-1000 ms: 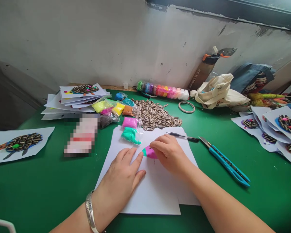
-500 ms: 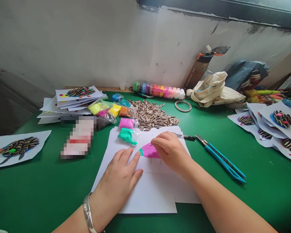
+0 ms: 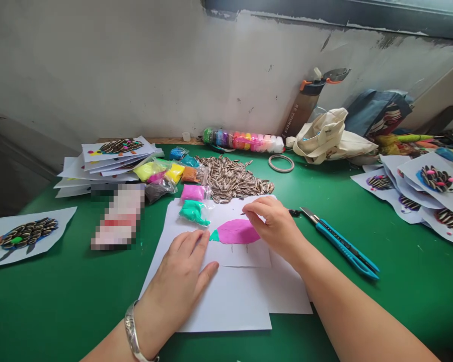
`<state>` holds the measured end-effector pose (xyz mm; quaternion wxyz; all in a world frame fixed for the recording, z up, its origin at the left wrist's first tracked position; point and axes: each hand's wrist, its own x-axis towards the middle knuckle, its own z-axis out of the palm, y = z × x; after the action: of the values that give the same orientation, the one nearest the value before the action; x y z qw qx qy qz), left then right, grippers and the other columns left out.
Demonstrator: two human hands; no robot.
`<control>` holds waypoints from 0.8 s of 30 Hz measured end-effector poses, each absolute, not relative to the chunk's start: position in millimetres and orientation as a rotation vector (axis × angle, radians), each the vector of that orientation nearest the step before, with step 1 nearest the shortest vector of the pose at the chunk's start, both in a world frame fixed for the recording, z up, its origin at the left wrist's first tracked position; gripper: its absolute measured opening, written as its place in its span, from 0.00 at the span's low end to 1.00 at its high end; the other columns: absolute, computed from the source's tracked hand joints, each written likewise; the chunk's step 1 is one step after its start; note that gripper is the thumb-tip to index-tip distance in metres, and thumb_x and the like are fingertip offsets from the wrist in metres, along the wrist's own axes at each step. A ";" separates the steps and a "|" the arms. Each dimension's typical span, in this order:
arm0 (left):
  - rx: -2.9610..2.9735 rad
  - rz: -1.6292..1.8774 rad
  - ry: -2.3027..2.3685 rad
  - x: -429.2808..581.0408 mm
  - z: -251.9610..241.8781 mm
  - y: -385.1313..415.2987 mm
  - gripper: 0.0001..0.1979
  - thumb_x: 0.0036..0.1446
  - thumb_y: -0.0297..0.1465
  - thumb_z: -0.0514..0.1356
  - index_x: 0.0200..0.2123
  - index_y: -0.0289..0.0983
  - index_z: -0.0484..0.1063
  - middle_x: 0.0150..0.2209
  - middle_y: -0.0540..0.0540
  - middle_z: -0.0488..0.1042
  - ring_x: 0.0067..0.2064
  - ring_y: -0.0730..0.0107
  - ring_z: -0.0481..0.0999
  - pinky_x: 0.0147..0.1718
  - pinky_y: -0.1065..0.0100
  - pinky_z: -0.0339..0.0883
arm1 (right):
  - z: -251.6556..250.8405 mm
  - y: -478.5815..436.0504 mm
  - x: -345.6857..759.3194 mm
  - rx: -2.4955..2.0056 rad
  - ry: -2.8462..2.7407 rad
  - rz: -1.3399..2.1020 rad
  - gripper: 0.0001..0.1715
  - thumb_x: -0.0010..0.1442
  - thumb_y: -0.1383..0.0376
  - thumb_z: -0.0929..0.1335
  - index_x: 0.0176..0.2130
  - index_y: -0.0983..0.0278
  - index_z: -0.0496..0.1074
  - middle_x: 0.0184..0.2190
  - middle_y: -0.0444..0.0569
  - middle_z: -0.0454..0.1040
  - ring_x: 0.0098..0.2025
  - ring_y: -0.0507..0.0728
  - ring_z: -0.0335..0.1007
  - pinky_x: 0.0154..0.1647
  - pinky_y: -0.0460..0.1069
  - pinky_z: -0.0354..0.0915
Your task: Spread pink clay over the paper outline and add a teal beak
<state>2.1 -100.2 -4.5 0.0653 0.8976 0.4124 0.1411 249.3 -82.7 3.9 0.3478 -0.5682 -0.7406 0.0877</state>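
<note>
White paper (image 3: 226, 296) lies on the green table. On it is a flat pink oval of clay (image 3: 236, 232) with a small teal piece (image 3: 214, 235) at its left end and short drawn lines below. My left hand (image 3: 184, 266) rests flat on the paper, fingers spread, fingertips beside the teal piece. My right hand (image 3: 274, 221) is pinched above the oval's right end, around a small thin dark thing (image 3: 243, 213) whose nature is too small to tell. Bags of pink clay (image 3: 192, 192) and teal clay (image 3: 194, 212) lie at the paper's top.
Sunflower seeds (image 3: 230, 178) are heaped behind the paper. A blue cutter (image 3: 347, 249) and tape ring (image 3: 281, 163) lie right. Seed pictures are stacked left (image 3: 117, 156) and right (image 3: 411, 186). A cloth bag (image 3: 324, 138) and bottle (image 3: 304, 108) stand at the wall.
My right hand has lifted up and to the right from the pink oval, showing more of it. My left hand stays on the paper. The view has shifted slightly.
</note>
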 end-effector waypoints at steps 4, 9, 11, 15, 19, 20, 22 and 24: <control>2.725 0.425 1.228 1.2 -3.1 -99.2 0.23 0.64 0.36 0.54 0.57 0.29 0.68 0.55 0.33 0.70 0.56 0.47 0.66 0.53 0.48 0.67 | 1.3 -82.9 246.5 -1.447 -1.934 0.252 0.12 0.62 0.73 0.64 0.34 0.61 0.76 0.31 0.48 0.75 0.37 0.56 0.68 0.39 0.50 0.61; 2.710 0.469 1.223 -0.3 -3.3 -98.4 0.21 0.64 0.35 0.54 0.56 0.30 0.69 0.54 0.34 0.71 0.56 0.49 0.67 0.53 0.50 0.68 | -2.5 -83.3 243.5 -1.457 -1.943 0.278 0.13 0.62 0.74 0.64 0.34 0.61 0.76 0.31 0.48 0.75 0.36 0.55 0.68 0.38 0.50 0.62; 2.704 0.483 1.224 -0.5 -3.7 -98.5 0.20 0.64 0.35 0.55 0.56 0.31 0.69 0.54 0.35 0.71 0.56 0.49 0.67 0.53 0.50 0.68 | -5.5 -82.6 243.8 -1.481 -1.912 0.338 0.13 0.61 0.73 0.64 0.34 0.61 0.76 0.31 0.47 0.74 0.36 0.55 0.68 0.36 0.49 0.63; 2.707 0.481 1.225 -0.7 -3.8 -99.0 0.20 0.64 0.35 0.55 0.56 0.31 0.69 0.54 0.35 0.72 0.56 0.49 0.68 0.53 0.50 0.69 | -13.9 -80.5 245.7 -1.499 -1.825 0.475 0.13 0.59 0.73 0.64 0.34 0.60 0.76 0.30 0.46 0.74 0.33 0.54 0.69 0.32 0.48 0.63; 2.708 0.482 1.213 -2.6 -3.0 -98.8 0.21 0.64 0.35 0.55 0.56 0.31 0.69 0.54 0.36 0.72 0.57 0.50 0.68 0.53 0.52 0.69 | -16.6 -80.6 243.1 -1.465 -1.736 0.529 0.13 0.59 0.73 0.64 0.35 0.60 0.76 0.32 0.45 0.76 0.35 0.54 0.70 0.35 0.48 0.64; 2.708 0.478 1.206 -3.3 -2.6 -98.6 0.20 0.64 0.34 0.55 0.56 0.30 0.69 0.54 0.36 0.72 0.57 0.51 0.68 0.54 0.52 0.69 | -15.6 -80.9 240.5 -1.448 -1.740 0.527 0.13 0.60 0.73 0.64 0.35 0.60 0.76 0.32 0.46 0.76 0.35 0.54 0.70 0.36 0.48 0.64; 2.712 0.459 1.182 -4.6 -1.5 -98.1 0.20 0.64 0.33 0.55 0.55 0.30 0.69 0.54 0.36 0.72 0.57 0.52 0.68 0.54 0.53 0.69 | -12.1 -81.2 232.5 -1.414 -1.806 0.507 0.13 0.60 0.74 0.64 0.36 0.61 0.76 0.32 0.46 0.76 0.35 0.54 0.70 0.36 0.48 0.64; 2.717 0.441 1.158 -5.1 -0.3 -97.8 0.19 0.63 0.31 0.55 0.55 0.29 0.69 0.53 0.36 0.72 0.57 0.52 0.69 0.53 0.54 0.70 | -7.9 -80.6 221.6 -1.381 -1.935 0.472 0.14 0.61 0.75 0.63 0.35 0.62 0.76 0.31 0.47 0.76 0.34 0.54 0.69 0.35 0.47 0.62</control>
<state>-5.1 -97.8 -0.3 0.0774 0.9071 0.3866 0.1471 221.6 -80.6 -7.9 0.3512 -0.5334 -0.7476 0.1822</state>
